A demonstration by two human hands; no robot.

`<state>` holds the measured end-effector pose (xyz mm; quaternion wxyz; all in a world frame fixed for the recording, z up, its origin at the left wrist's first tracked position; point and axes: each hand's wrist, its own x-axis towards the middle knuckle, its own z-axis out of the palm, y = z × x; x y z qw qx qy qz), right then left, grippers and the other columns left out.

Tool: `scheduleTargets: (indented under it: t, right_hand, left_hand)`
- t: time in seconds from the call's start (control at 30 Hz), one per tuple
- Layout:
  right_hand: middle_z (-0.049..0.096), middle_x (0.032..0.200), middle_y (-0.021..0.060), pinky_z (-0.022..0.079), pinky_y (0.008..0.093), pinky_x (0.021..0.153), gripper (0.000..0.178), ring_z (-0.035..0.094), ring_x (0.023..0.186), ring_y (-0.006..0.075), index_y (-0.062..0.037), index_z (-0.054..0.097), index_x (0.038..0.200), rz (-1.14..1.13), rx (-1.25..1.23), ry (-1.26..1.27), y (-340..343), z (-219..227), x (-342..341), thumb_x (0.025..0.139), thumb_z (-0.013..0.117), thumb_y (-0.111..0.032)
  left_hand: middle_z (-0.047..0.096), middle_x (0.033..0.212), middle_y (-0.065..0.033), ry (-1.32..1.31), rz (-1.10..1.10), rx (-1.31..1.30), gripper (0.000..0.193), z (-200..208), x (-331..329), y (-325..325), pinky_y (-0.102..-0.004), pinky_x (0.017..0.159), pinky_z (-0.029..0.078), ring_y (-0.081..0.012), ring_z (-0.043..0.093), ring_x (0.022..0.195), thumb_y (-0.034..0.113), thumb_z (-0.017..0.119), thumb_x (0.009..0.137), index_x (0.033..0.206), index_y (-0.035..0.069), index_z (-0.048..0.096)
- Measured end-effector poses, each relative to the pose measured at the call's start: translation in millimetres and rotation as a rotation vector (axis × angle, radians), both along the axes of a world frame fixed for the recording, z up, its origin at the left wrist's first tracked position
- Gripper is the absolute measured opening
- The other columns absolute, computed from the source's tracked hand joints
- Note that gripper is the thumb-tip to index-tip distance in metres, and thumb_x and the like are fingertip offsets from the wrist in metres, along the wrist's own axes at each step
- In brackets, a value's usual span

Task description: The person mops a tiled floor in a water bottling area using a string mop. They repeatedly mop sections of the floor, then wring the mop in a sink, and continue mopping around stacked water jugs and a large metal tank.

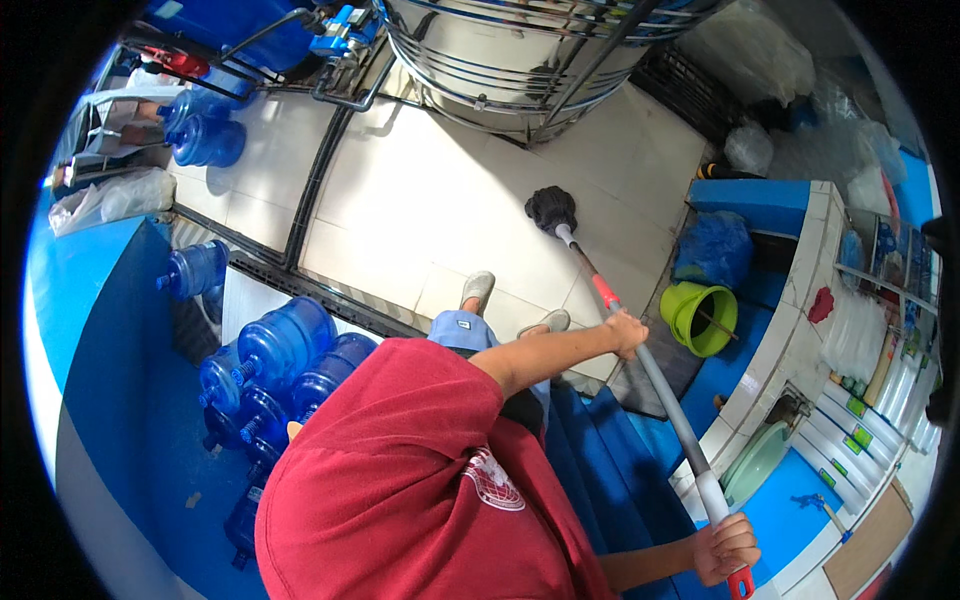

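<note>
Both my hands are closed round the long grey handle of a mop (668, 392), which slants from lower right up to the middle of the floor. My left hand (627, 333) grips the pole partway down, just below its red section. My right hand (725, 548) is wrapped round the upper end, near the red tip. The dark, bunched mop head (551, 210) rests on the pale tiled floor (400, 200), beyond my feet.
Several blue water jugs (287, 335) lie stacked at left. A lime-green bucket (699, 318) and a blue plastic bag (714, 246) stand right of the mop. A large tank in a metal ring frame (500, 105) stands ahead. A dark floor channel (318, 185) crosses the left side.
</note>
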<state>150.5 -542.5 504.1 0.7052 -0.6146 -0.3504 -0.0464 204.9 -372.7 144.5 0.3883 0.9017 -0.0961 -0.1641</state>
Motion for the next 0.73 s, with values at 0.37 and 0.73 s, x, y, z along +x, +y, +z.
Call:
scheduleTargets:
  t: [0.37, 0.73]
  right_hand:
    - [0.036, 0.054, -0.0008, 0.025, 0.0296, 0.052, 0.026, 0.030, 0.048, 0.0110, -0.0124, 0.036, 0.067, -0.073, 0.264, 0.306, 27.6, -121.4, 8.1, 0.087, 0.053, -0.015]
    - [0.057, 0.059, 0.0080, 0.049, 0.0437, 0.065, 0.023, 0.054, 0.051, 0.0213, -0.0042, 0.048, 0.074, 0.360, 0.178, 0.334, 201.7, -179.6, -38.3, 0.086, 0.064, -0.015]
  left_hand:
    - [0.066, 0.090, -0.0159, 0.086, 0.238, 0.138, 0.020, -80.5, -47.3, 133.1, -0.0450, 0.084, 0.050, -0.0336, 0.062, 0.095, 0.013, 0.064, 0.062, 0.080, 0.008, 0.067]
    - [0.025, 0.154, -0.0138, 0.396, 0.788, 0.462, 0.075, -127.6, -169.6, 339.6, -0.0658, 0.103, 0.031, -0.0259, 0.028, 0.142, 0.031, 0.072, 0.070, 0.137, 0.016, 0.043]
